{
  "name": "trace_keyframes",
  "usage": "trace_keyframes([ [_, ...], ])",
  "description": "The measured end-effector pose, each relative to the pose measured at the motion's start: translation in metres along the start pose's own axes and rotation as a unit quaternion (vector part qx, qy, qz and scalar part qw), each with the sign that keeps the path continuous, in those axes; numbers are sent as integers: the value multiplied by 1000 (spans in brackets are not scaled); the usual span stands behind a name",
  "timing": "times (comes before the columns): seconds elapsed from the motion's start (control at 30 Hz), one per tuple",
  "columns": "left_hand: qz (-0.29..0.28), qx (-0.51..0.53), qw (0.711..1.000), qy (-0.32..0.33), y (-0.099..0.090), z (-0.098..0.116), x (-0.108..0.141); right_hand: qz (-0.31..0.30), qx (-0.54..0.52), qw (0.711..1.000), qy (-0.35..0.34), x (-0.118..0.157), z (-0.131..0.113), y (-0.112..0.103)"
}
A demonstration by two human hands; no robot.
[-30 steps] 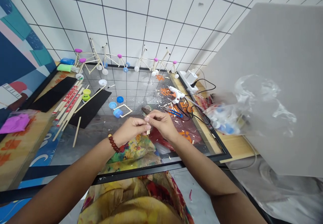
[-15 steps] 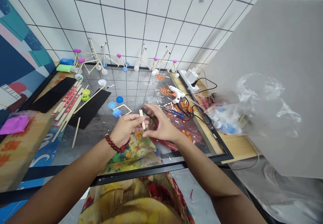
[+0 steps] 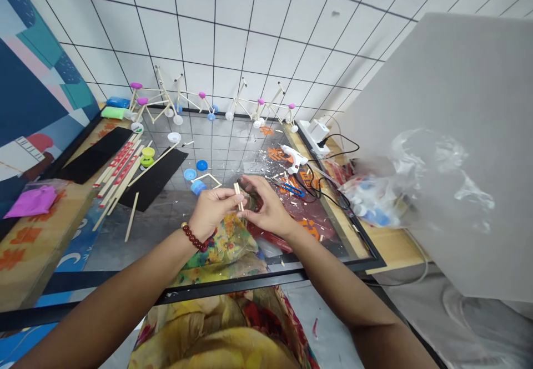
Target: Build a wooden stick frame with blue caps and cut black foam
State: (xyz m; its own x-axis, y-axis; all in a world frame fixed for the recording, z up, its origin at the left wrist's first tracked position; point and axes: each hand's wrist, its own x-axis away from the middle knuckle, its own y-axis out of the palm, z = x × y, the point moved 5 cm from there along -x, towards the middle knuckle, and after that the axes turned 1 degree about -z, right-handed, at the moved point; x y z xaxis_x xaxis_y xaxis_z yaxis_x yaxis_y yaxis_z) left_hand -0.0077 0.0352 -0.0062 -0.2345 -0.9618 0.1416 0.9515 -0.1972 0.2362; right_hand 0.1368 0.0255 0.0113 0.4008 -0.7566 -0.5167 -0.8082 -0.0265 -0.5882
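Two short wooden sticks [image 3: 239,196], side by side and nearly upright, are pinched between the thumb and fingers of my left hand [image 3: 212,209]. A dark red bead bracelet circles that wrist. My right hand [image 3: 268,205] curves around the sticks from the right, its thumb and fingers apart; the thumb is close to their lower end, and I cannot tell if it touches. Just beyond my left hand are blue bottle caps [image 3: 199,187] and a bent frame of glued sticks [image 3: 212,177].
A white glue gun [image 3: 293,159], blue-handled scissors [image 3: 292,189] and wood scraps lie to the right. Its cable runs near a power strip [image 3: 313,136]. Long sticks [image 3: 119,172] and black sheets [image 3: 160,180] lie left. Several stick models [image 3: 245,105] line the wall.
My right thumb and fingers have drawn closer together around the sticks. My left hand still pinches them. The whole view has shifted slightly.
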Motion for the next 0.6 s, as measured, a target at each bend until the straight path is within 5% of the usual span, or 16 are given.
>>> trace_keyframes([
  [0.2, 25, -150, 983, 100, 1, 8, 4, -13, -45, 999, -8, -1, -9, -7],
  [0.43, -34, -172, 981, 86, 7, 5, 6, 62, 12, 997, -55, 0, -10, -13],
  [0.6, -106, -66, 992, 25, 13, -1, 7, 88, 78, 990, -78, 4, -14, -20],
])
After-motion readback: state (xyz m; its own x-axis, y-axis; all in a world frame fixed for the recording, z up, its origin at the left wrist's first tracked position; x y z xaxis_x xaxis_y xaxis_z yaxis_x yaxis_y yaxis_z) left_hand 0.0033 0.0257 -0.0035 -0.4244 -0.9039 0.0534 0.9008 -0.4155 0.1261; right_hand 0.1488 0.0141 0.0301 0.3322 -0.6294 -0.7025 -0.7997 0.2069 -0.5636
